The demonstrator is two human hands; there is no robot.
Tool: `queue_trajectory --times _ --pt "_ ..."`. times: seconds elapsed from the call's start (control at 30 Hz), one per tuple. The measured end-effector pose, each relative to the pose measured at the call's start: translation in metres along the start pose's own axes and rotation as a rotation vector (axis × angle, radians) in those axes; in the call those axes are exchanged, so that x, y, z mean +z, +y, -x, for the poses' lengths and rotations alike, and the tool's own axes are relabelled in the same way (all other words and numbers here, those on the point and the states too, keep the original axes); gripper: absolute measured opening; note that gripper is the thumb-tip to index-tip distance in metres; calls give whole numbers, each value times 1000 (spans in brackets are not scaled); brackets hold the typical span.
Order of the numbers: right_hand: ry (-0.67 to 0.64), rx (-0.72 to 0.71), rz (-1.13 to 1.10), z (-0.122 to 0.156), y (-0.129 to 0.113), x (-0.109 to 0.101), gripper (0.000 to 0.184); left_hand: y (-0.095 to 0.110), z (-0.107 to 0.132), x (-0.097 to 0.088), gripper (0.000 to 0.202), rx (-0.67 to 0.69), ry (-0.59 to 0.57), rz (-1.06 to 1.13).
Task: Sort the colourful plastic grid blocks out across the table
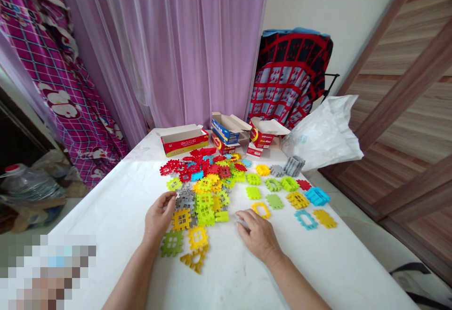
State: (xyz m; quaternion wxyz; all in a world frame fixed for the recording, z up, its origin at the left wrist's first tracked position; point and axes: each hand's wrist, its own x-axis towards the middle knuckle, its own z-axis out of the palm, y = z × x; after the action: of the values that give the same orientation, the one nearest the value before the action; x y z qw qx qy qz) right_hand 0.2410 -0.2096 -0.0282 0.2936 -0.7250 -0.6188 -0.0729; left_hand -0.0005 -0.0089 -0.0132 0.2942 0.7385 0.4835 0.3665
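My left hand (160, 216) lies at the left edge of a heap of plastic interlocking building tiles, its fingers loosely bent beside the grey tiles (185, 202); I see nothing held in it. On the white table to the right of the heap rests my right hand (259, 235), fingers slightly curved and thumb apart, holding nothing. A yellow ring-shaped tile (261, 210) lies just beyond it. Between my hands are lime window tiles (205, 209), a yellow window tile (197, 238) and a green window tile (172, 243). Red tiles (201, 164) pile up at the back.
Open cardboard boxes, one red and yellow (185, 143) and one blue (225, 131), stand at the table's back. On the right are sorted tiles, a blue stack (318, 196) and a grey stack (294, 165) among them. A white bag (321, 133) stands behind these.
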Motion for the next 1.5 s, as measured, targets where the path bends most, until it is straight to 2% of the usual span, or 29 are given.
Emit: queue_trajectory --times 0.07,0.17,0.23,0.3,0.37,0.5,0.63,0.77,1.0,1.23,1.43,1.5 --pt "24 -10 -41 -2 -4 3 33 7 5 1 45 89 -59 -7" --pt "26 -27 -80 -9 -14 8 45 16 20 9 59 361 -243 -170" --pt "8 -49 -80 -14 -22 12 45 19 29 17 79 544 -346 -380" --pt "-10 -57 -69 -17 -26 16 39 18 36 25 91 606 -349 -524" --pt "-1 -35 -53 -19 -27 20 34 14 36 28 86 576 -285 -594" --pt "99 58 -8 -18 -23 25 35 7 26 23 56 473 -152 -619" --pt "123 35 7 -16 -22 25 42 6 18 16 43 473 -135 -564" --pt "141 11 -36 -15 -22 22 36 7 18 15 28 517 -126 -529" --pt "171 25 -69 -15 -18 24 28 10 21 18 48 482 -157 -521" --pt "177 -1 -101 -15 -18 24 27 23 23 17 44 426 -169 -487" --pt "227 -11 -100 -15 -17 24 26 22 21 16 39 485 -88 -493" --pt "245 -27 -99 -16 -17 23 25 23 22 16 44 522 -74 -466"
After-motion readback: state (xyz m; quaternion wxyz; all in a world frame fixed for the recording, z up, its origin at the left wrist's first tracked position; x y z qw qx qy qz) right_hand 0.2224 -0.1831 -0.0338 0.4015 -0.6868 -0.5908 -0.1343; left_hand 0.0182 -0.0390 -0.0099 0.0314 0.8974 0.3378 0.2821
